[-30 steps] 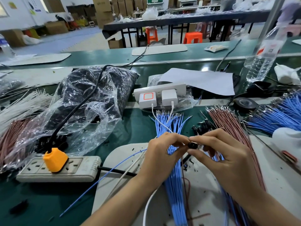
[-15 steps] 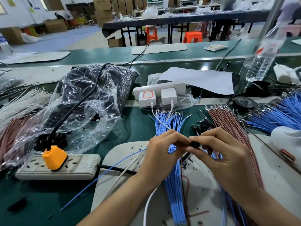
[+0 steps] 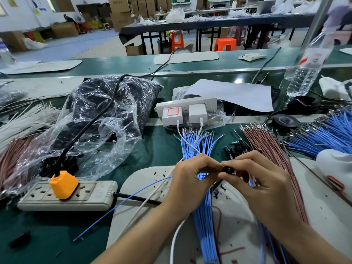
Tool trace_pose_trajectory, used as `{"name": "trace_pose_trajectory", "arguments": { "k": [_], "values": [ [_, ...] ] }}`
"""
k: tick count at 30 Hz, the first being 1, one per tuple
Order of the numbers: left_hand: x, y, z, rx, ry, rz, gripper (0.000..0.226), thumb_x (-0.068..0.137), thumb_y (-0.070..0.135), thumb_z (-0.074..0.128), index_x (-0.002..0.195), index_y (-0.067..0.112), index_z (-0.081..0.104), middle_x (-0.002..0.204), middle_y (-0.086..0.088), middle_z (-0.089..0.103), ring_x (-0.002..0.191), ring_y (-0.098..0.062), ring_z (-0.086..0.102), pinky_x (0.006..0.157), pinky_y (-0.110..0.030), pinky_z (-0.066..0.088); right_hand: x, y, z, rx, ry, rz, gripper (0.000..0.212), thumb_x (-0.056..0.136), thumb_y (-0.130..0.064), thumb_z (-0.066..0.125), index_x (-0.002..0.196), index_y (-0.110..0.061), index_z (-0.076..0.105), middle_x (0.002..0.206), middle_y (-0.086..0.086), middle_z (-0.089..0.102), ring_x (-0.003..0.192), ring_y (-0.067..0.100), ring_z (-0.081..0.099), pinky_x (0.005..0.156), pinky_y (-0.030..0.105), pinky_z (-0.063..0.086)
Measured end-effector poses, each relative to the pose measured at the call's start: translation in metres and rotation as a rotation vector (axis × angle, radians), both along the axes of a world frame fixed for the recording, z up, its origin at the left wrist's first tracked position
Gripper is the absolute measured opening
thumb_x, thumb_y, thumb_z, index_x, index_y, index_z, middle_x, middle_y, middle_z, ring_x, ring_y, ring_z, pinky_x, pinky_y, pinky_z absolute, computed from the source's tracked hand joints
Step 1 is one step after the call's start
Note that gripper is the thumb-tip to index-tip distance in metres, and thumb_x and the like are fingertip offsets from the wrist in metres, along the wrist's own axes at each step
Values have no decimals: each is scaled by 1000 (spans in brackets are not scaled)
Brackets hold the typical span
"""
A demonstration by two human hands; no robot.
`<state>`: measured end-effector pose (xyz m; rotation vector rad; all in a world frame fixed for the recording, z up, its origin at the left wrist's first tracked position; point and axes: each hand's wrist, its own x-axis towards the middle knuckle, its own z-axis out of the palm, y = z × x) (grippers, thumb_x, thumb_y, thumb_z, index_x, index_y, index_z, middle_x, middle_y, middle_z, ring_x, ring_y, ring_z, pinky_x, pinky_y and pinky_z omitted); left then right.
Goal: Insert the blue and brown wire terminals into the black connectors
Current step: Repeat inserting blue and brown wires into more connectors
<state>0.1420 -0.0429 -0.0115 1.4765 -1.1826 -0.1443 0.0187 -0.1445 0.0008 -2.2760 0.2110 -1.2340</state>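
1. Far left of the table [image 3: 158, 149]: white wire bundle [image 3: 22, 121], with a left brown wire bundle [image 3: 11, 155] below it, partly under the clear plastic bag [image 3: 106, 115] of black parts.
2. Grey power strip [image 3: 66, 196] in front of the bag, orange plug [image 3: 63, 184] seated in it. Its black cable runs up over the bag.
3. Single blue wire [image 3: 122, 204] runs from the table's lower left, across the pale mat [image 3: 144, 181], up into the left hand.
4. Left hand [image 3: 192, 180]: fingers curled, thumb and forefinger pinching the single blue wire at its end. The terminal is hidden by the fingertips.
5. Blue wire bundle [image 3: 194, 145] lies under both hands, terminals pointing away from the person. White charger strip [image 3: 186, 109] is just behind it, with 2 adapters plugged in.
6. Black connector [image 3: 227, 169] is held above the mat between the 2 hands, touching the left fingertips.
7. Right hand [image 3: 262, 185]: curled, thumb and forefinger gripping the black connector.
8. Loose black connectors [image 3: 236, 147] sit on the table just behind the hands.
9. Right brown wire bundle [image 3: 266, 147] lies beside them and passes under the right hand.
10. Far right: black tape roll [image 3: 285, 121], a second blue bundle [image 3: 323, 136], and a water bottle [image 3: 306, 73] behind.
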Motion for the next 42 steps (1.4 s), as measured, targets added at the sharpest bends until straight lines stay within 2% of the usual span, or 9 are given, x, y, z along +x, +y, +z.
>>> {"name": "trace_pose_trajectory", "arguments": {
  "k": [4, 9, 14, 19, 24, 28, 35, 39, 42],
  "values": [
    [1, 1, 1, 9, -39, -4, 12, 77, -2, 74, 88, 0, 71, 82, -6, 70, 76, -11, 66, 72, -19, 52, 1, 1, 1, 2, -21, 16, 18, 75, -24, 73, 91, -15, 73, 77, 1, 61, 67, 7, 57, 62, 18, 47],
    [-1, 2, 1, 4, -60, -23, 10, 79, 1, 72, 89, 1, 69, 84, -7, 70, 78, -16, 68, 72, -32, 56, -2, 3, 2, -38, -3, 21, 24, 79, -28, 73, 91, -8, 74, 78, 3, 60, 69, 8, 55, 61, 20, 46],
    [2, 0, 0, 23, -156, -22, 8, 78, -4, 71, 83, 0, 66, 81, -5, 68, 75, -6, 63, 71, -12, 48, -4, 4, 1, -128, 27, 7, 26, 83, -24, 65, 94, -2, 73, 81, 7, 60, 71, 14, 59, 64, 25, 48],
    [1, 0, -4, -2, -238, 9, 10, 78, -2, 71, 83, 2, 64, 81, -3, 65, 73, -10, 60, 69, -18, 49, -3, 6, 2, -86, 32, -22, 24, 82, -25, 69, 93, -6, 74, 80, 4, 59, 71, 5, 53, 64, 19, 46],
    [-2, 2, 1, -34, -232, 49, 31, 84, 14, 69, 113, 14, 58, 100, 13, 64, 74, -2, 57, 79, -19, 46, -3, 5, 7, -31, 65, -68, 21, 77, -20, 72, 93, -7, 74, 79, 6, 61, 69, 8, 53, 65, 20, 45],
    [-7, 4, 1, -11, -163, -60, 52, 84, 6, 68, 126, 28, 46, 105, 9, 65, 72, 4, 60, 77, -13, 48, -4, 7, 9, 27, 88, -70, 20, 74, -15, 73, 93, -7, 74, 79, 6, 62, 72, 12, 56, 67, 22, 46],
    [-7, 4, 1, -22, -46, -99, 36, 92, 19, 61, 125, 27, 48, 91, 10, 66, 83, 0, 67, 78, -14, 51, -4, 7, 13, 167, 56, -23, 28, 78, -27, 74, 103, -15, 70, 84, 3, 64, 75, 9, 58, 69, 13, 45],
    [-5, 2, 0, -33, -105, -53, 30, 95, 20, 55, 125, 17, 59, 93, 5, 72, 88, -1, 68, 82, -12, 47, -8, 3, 11, 180, -44, -31, 27, 88, -5, 52, 108, -12, 68, 92, 2, 64, 77, 7, 58, 67, 10, 40],
    [-4, 2, 1, -44, -111, -43, 28, 94, 26, 53, 116, 12, 65, 97, 7, 70, 88, -2, 68, 83, -13, 48, -9, 4, 11, 132, -65, -34, 22, 90, -9, 51, 104, -11, 69, 91, -3, 64, 81, 3, 59, 70, 9, 42]
  ]
}}
